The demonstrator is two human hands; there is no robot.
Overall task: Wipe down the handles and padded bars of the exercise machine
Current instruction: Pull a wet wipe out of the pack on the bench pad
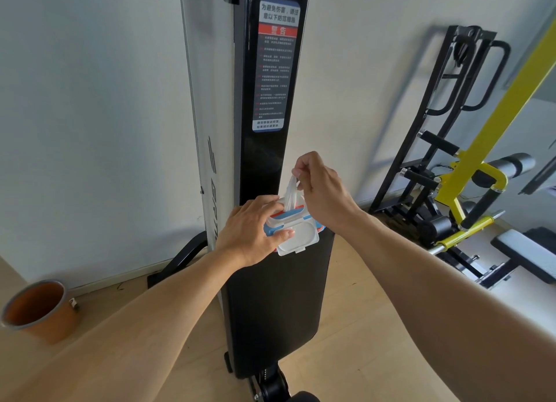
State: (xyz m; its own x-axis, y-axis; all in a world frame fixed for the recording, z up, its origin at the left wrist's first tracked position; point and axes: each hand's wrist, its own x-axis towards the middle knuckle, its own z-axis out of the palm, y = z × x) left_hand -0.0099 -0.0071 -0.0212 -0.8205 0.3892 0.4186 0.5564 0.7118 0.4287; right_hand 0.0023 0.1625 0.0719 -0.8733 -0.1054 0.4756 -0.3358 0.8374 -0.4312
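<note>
A pack of wet wipes [298, 234] with a white flip lid hanging open rests on the black padded bench [276, 311] of the exercise machine. My left hand [252, 233] presses down on the pack and holds it steady. My right hand [322, 187] pinches a white wipe [291, 192] between thumb and fingers; the wipe is stretched upward, its lower end still in the pack's opening. The machine's tall black column [270, 70] with a warning label stands just behind.
An orange bucket [42, 308] stands on the wooden floor at the left, near the white wall. At the right stands a yellow and black weight machine [469, 172] with a padded roller [511, 163] and a small black bench pad [526, 251].
</note>
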